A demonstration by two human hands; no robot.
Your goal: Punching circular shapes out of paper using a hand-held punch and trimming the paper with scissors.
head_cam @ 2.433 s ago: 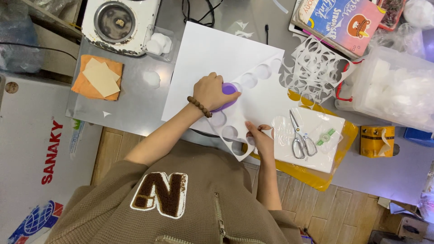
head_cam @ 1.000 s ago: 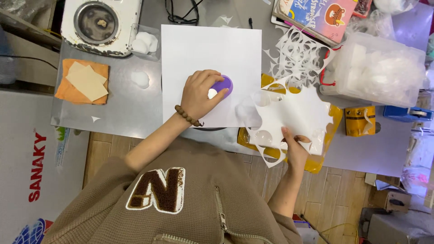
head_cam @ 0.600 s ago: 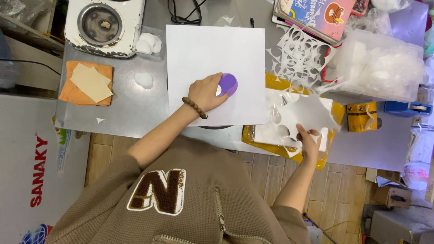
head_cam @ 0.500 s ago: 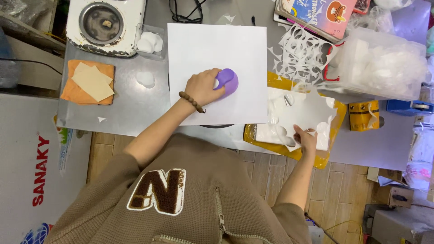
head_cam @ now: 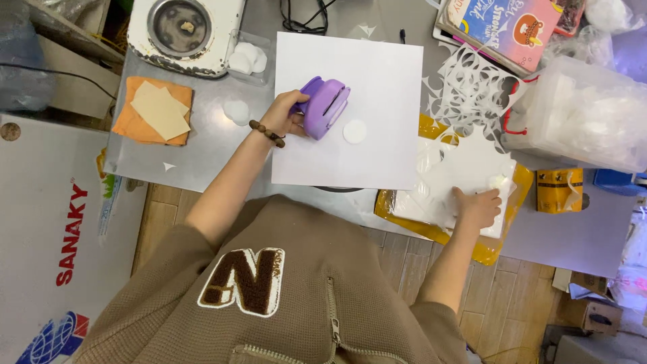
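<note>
Gripping the purple punch, left hand fingers clamp it; right hand presses cut paper flat.

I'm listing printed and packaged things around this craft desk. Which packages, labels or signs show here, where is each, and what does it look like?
White chest lid: far left, beside the table; red lettering, red-and-blue globe mark.
Book: top right, tilted; blue and pink cover with a cartoon bear.
Yellow packet: right edge of the table; small, rectangular, dark print.
Clear plastic tub: right; holds white pieces.
Yellow bag: under the cut paper that the right hand presses.
</note>
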